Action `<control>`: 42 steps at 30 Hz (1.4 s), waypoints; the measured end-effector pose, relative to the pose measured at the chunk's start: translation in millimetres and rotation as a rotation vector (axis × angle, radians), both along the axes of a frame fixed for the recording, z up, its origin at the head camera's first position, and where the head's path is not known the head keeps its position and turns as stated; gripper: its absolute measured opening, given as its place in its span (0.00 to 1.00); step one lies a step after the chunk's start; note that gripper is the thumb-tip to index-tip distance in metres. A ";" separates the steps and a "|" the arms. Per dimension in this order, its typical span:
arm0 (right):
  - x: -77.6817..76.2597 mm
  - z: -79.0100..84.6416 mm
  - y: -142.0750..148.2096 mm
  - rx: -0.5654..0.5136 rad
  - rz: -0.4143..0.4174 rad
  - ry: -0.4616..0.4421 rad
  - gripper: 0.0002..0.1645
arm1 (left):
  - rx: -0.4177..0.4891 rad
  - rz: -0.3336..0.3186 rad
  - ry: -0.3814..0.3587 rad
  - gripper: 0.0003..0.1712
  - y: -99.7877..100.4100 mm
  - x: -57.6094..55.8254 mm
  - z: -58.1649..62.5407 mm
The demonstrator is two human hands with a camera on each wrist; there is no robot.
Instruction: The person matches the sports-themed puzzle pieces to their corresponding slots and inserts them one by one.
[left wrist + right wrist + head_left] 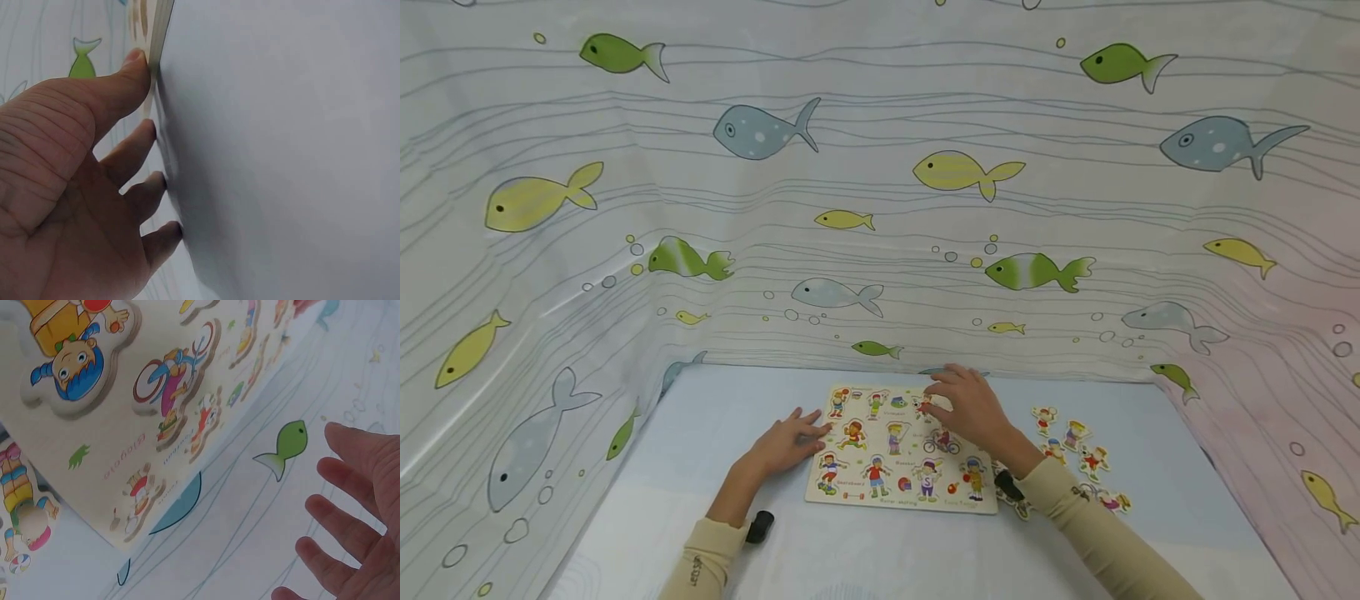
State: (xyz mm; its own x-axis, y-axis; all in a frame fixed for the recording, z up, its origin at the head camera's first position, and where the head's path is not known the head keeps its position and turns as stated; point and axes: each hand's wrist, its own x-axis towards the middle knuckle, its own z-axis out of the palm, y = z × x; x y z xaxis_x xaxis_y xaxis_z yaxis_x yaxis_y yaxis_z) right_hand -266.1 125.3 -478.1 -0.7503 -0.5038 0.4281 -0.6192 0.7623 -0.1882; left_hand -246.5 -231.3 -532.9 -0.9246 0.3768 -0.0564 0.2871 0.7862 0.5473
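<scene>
In the head view, a puzzle board [874, 440] with cartoon figures lies flat on the counter [820, 550], just below the centre of the frame, its long axis running from left to right across the picture. The right hand [968, 404] hangs over its upper right corner, near the footballer figure [921, 406], which lies just below and left of those fingers; this hand is much the nearer one to it. The right forearm slants in from the lower right, the fingers bent and pointing left. Whether they touch the board cannot be told. The left hand [786, 442] comes up from the lower left, fingers extended toward the board's left edge. Loose figure pieces [1094, 460] lie right of the board, near the right forearm. In the left wrist view, the thumb meets the board's thin edge at the upper left, while the other fingertips rest against the pale surface; the fingers are relaxed and clasp nothing. In the right wrist view, the fingers sit at the lower right, spread and released, with nothing visible between them. The board fills the upper left, with the cyclist figure [173, 378] near the top centre.
</scene>
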 end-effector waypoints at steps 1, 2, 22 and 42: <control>0.0 1.0 1.3 0.000 -0.002 -0.004 0.13 | 0.000 0.000 -0.003 0.23 0.0 0.3 0.3; 0.0 1.5 2.5 0.012 -0.008 -0.003 0.13 | 0.001 -0.001 -0.004 0.23 0.0 0.6 0.5; -1.2 -0.5 43.8 0.000 -0.068 0.029 0.16 | 0.045 -0.031 0.052 0.25 -0.6 1.7 0.6; 1.1 -18.2 85.9 0.039 -0.175 -0.081 0.18 | -0.004 0.001 -0.002 0.23 -1.3 -1.3 -0.8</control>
